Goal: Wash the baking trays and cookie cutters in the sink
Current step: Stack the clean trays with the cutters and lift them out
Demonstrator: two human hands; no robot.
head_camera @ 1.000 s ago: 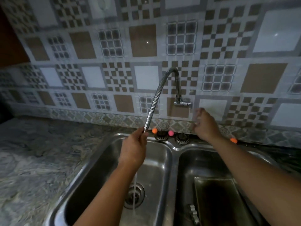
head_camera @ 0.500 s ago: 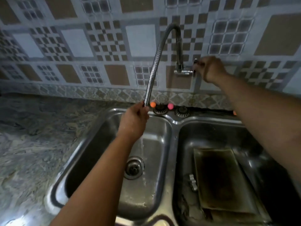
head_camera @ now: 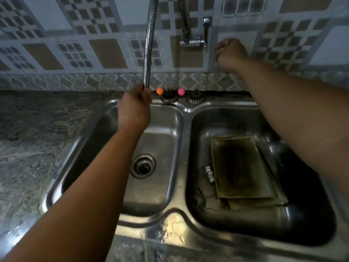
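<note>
A double steel sink [head_camera: 179, 222] fills the view. In its right basin lie stacked, darkened baking trays [head_camera: 239, 167], with a small metal cookie cutter [head_camera: 209, 173] beside their left edge. My left hand [head_camera: 135, 108] is closed around the tip of the flexible chrome faucet hose [head_camera: 150, 44], held over the left basin. My right hand [head_camera: 229, 53] hovers by the wall just right of the tap valve [head_camera: 195, 37], fingers curled, apart from the handle. No water stream shows.
A drain strainer [head_camera: 143, 166] sits in the left basin. Two sink plugs with orange and pink knobs [head_camera: 170, 93] rest on the back rim. Marbled countertop [head_camera: 32, 140] lies to the left; patterned tiles cover the wall behind.
My head has tilted down, showing more of the sink. My right hand has come off the tap handle and dropped slightly right. The water stream seen earlier is gone.
</note>
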